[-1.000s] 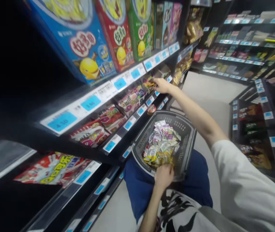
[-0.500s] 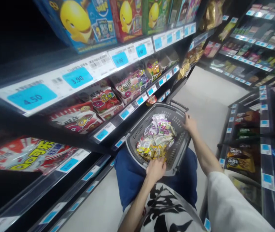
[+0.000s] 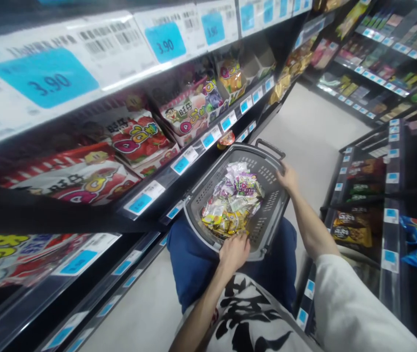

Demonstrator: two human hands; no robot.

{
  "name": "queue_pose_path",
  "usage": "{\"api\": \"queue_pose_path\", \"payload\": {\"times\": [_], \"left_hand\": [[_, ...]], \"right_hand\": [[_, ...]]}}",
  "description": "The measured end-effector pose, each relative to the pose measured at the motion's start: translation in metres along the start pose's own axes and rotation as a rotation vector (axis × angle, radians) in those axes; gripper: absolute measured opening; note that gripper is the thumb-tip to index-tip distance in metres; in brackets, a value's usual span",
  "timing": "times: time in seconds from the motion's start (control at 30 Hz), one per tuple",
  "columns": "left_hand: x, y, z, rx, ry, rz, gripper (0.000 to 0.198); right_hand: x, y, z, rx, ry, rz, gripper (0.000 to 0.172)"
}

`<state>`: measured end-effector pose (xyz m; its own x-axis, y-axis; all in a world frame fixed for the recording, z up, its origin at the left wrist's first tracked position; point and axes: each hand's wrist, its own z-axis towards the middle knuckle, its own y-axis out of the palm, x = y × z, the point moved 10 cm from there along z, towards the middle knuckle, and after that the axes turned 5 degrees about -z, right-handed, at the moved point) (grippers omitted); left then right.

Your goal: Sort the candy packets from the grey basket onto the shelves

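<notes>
A grey plastic basket (image 3: 271, 210) rests on my blue-trousered lap, tilted, with a dark handle at its far end. Inside it lies a heap of small candy packets (image 3: 230, 200), purple and white at the far side, yellow and green nearer me. My right hand (image 3: 287, 178) grips the basket's right rim near the far corner. At the near rim is my left hand (image 3: 235, 250), its fingers curled over the edge beside the yellow packets; the fingertips are partly hidden, and it seems closed on the rim.
Close on the left stand shelves (image 3: 150, 195) of bagged gummies with blue price tags. A lower shelf unit (image 3: 392, 195) with snack bags is on the right. More stocked shelves (image 3: 381, 83) rise beyond the pale floor (image 3: 285, 122).
The view has moved closer to the left shelves, whose upper price strip now looks larger, and the boxes above have left the frame. Both hands keep their places on the basket.
</notes>
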<state>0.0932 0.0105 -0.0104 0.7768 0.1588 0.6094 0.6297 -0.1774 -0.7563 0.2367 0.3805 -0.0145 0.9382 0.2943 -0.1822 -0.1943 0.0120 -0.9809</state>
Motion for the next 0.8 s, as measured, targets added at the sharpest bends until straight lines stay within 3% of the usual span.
{"api": "queue_pose_path", "payload": {"times": [0.2, 0.37, 0.6, 0.8], "left_hand": [[0.000, 0.002, -0.001, -0.032, 0.005, 0.007, 0.033], [0.004, 0.001, -0.005, -0.055, 0.039, 0.015, 0.035], [0.003, -0.001, -0.005, -0.089, 0.064, -0.008, 0.034], [-0.002, 0.001, 0.001, -0.105, 0.034, -0.023, 0.035]], "right_hand": [[-0.005, -0.001, -0.004, -0.060, 0.010, -0.050, 0.070], [-0.005, 0.003, -0.005, -0.123, -0.002, -0.124, 0.091], [-0.005, 0.013, -0.001, -0.406, 0.003, -0.168, 0.119], [0.001, 0.019, 0.010, -0.503, -0.045, -0.167, 0.119]]}}
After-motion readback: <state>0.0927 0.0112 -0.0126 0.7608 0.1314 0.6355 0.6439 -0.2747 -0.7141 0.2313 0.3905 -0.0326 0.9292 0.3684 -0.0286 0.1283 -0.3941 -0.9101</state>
